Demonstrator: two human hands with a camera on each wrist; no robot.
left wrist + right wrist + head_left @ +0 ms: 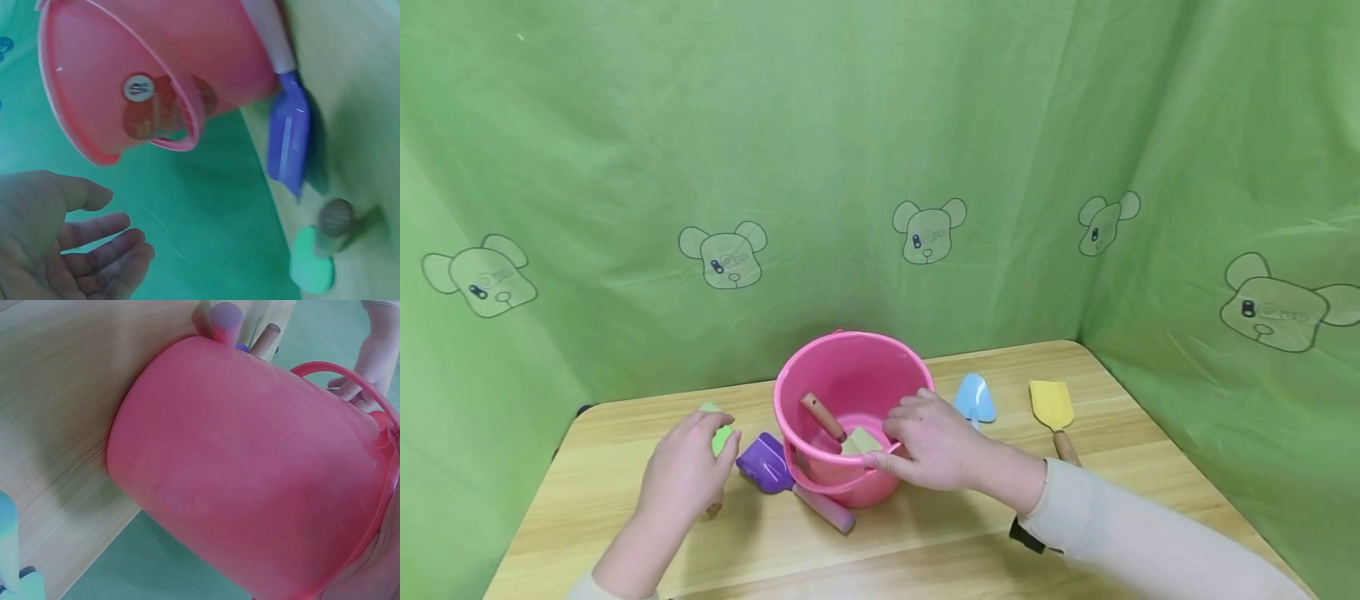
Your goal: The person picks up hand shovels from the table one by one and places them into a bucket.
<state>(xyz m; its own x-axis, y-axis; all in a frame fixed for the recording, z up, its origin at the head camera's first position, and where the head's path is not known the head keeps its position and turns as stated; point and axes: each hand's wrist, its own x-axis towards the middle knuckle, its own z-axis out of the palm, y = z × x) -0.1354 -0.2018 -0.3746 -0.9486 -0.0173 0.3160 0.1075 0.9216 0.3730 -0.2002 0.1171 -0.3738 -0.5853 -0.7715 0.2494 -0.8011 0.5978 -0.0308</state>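
A pink bucket (850,400) stands on the table with its handle lowered against the near side. My right hand (932,442) grips its rim on the right, fingers inside and thumb along the near edge. In the bucket lies a toy shovel with a wooden handle (823,417) and a pale blade (861,442). My left hand (688,462) hovers left of the bucket, fingers loosely bent and holding nothing, as the left wrist view shows. Below it lies a green toy shovel (311,262), partly hidden in the head view. A purple toy shovel (765,463) lies against the bucket's left side.
To the right of the bucket lie a blue toy shovel (975,398), its handle hidden by my right arm, and a yellow toy shovel (1052,404) with a wooden handle. Green curtains (835,167) printed with bear heads enclose the wooden table (587,475) behind and at both sides.
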